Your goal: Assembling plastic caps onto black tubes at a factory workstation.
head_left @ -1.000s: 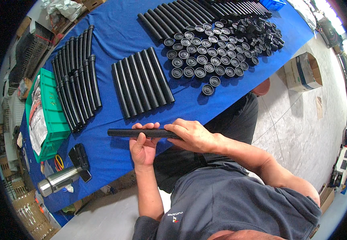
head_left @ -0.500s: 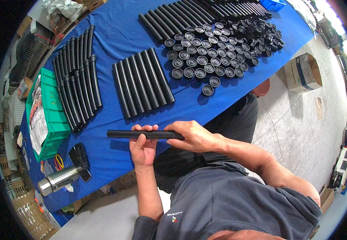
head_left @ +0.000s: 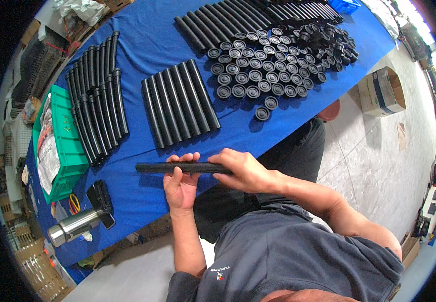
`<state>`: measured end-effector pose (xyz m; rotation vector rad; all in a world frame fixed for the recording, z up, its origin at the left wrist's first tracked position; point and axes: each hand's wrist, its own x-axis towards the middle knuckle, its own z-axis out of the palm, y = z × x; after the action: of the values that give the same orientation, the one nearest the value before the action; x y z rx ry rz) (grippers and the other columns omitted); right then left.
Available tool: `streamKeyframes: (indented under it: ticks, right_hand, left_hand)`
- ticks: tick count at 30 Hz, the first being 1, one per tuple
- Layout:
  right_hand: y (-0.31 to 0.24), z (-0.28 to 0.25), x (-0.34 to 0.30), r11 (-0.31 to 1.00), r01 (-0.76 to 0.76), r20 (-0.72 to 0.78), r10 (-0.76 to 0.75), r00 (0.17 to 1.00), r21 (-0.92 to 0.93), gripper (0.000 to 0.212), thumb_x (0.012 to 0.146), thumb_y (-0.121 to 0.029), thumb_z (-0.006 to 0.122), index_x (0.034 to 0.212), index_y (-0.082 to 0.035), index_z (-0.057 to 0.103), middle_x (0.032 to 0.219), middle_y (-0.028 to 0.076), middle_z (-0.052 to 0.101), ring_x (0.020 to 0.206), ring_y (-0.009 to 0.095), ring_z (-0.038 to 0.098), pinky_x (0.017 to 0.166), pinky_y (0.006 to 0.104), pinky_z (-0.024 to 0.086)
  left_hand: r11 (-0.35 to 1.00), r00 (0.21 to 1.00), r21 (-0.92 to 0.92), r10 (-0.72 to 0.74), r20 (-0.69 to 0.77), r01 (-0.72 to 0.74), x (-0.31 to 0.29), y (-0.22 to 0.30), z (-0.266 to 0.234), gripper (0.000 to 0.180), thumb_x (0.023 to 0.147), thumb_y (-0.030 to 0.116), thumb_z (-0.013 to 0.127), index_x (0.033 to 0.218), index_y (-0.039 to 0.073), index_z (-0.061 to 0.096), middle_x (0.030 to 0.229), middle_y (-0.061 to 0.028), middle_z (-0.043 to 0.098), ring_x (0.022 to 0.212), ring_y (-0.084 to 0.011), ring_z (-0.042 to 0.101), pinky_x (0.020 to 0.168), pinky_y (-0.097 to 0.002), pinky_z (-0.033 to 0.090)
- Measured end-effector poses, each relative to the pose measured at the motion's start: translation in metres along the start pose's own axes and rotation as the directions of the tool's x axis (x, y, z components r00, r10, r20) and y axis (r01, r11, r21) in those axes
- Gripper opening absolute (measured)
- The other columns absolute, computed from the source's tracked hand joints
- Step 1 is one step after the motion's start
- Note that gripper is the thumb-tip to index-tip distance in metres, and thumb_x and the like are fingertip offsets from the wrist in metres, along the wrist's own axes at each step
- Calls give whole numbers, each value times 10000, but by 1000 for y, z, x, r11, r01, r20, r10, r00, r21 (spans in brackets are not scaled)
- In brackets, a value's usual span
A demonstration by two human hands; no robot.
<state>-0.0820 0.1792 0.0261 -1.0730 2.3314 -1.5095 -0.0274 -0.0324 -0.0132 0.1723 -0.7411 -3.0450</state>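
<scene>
A black tube [head_left: 153, 168] lies level between my two hands, just over the near edge of the table. My left hand [head_left: 182, 187] grips its middle, thumb on the near side and fingers behind. Around the tube's right end my right hand [head_left: 243, 171] is closed, so that end is hidden. Beyond my hands several black tubes [head_left: 180, 105] lie side by side in a row. Many round black caps [head_left: 253, 76] with ringed faces are spread to the right of that row. Several capped tubes [head_left: 97, 100] lie stacked at the left.
A green crate [head_left: 69, 151] with papers stands on the blue cloth [head_left: 132, 201] at the left. Near it are a steel flask [head_left: 73, 227] and a black phone-like object [head_left: 101, 201]. More tubes [head_left: 218, 22] lie at the back. A cardboard box [head_left: 381, 93] sits on the floor.
My right hand has shifted slightly on the tube's end, its knuckles a little higher. The tube and my left hand have barely moved.
</scene>
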Motion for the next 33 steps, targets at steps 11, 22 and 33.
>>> streamKeyframes:
  ticks: [11,22,33]
  right_hand:
    - [-4,3,-1,997,34,0,-34,999,-69,404,814,-118,727,1175,-17,578,961,177,628,835,352,652,691,431,548]
    - [-6,-4,2,937,203,-38,-222,974,-284,340,852,-208,745,1085,12,633,833,177,651,776,271,673,631,309,537]
    - [-7,-3,3,999,-40,-31,41,999,29,380,842,-195,745,1150,-18,608,928,186,629,833,336,650,684,404,543]
  left_hand:
    - [999,999,-28,-33,-41,32,-1,2,0,297,931,81,647,1193,77,509,1175,-212,635,1193,-384,585,999,-550,510]
    - [999,1000,-37,-28,-12,28,-2,-1,-1,287,939,72,631,1193,64,500,1183,-228,627,1213,-397,568,1010,-530,509]
    - [999,1000,-26,-20,-12,20,-1,3,-2,277,950,84,618,1205,65,512,1205,-238,622,1205,-399,576,981,-526,532]
